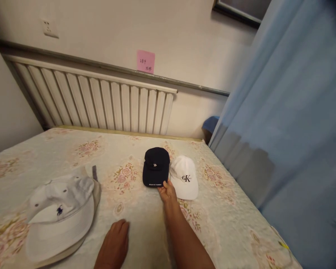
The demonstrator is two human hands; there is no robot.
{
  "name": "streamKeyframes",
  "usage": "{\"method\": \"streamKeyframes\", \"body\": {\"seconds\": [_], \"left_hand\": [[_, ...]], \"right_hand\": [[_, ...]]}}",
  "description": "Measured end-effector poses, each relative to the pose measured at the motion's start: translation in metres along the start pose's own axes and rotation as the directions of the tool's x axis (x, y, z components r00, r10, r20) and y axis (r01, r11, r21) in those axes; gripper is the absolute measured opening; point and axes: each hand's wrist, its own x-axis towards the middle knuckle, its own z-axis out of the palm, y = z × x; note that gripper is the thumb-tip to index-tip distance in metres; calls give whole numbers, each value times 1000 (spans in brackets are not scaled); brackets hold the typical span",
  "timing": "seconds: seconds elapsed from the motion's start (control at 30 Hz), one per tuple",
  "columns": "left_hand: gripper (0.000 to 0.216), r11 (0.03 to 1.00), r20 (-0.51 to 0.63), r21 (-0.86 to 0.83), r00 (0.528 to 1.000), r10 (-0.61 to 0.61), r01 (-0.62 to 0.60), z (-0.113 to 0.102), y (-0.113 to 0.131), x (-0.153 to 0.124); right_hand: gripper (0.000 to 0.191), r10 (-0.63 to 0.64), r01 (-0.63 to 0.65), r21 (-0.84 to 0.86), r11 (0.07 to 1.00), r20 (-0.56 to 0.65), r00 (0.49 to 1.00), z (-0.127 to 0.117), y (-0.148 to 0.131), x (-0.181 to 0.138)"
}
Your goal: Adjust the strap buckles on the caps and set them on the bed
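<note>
My right hand [168, 191] pinches the brim edge of a black baseball cap [156, 158], thumb on top and fingers underneath. Small white lettering marks the cap's front and brim. Touching or nearly touching its right side is a white baseball cap [184, 170] with a black "CK" logo. My left hand [114, 239] is low in the view over the bed, fingers curled in, with nothing seen in it. To its left lies a pale grey-white baseball cap [72, 216] with a dark blue emblem, on top of a beige cap [96, 192] that is mostly hidden.
A flower-patterned cover [123, 149] spreads over the bed. Behind stands a white radiator [114, 101] against the wall, with a pink note [146, 61] above it. A blue curtain [296, 130] hangs along the right side, and a blue object [210, 123] shows beside it.
</note>
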Motion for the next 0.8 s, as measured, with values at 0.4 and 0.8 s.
{"method": "streamKeyframes", "body": {"seconds": [0.4, 0.8], "left_hand": [[26, 998, 42, 69, 999, 3, -6, -11, 11, 5], [24, 995, 43, 92, 999, 23, -27, -19, 17, 8]], "right_hand": [[29, 54, -64, -56, 996, -164, 985, -11, 1, -17], [32, 77, -105, -82, 991, -298, 951, -20, 1, -25]]}}
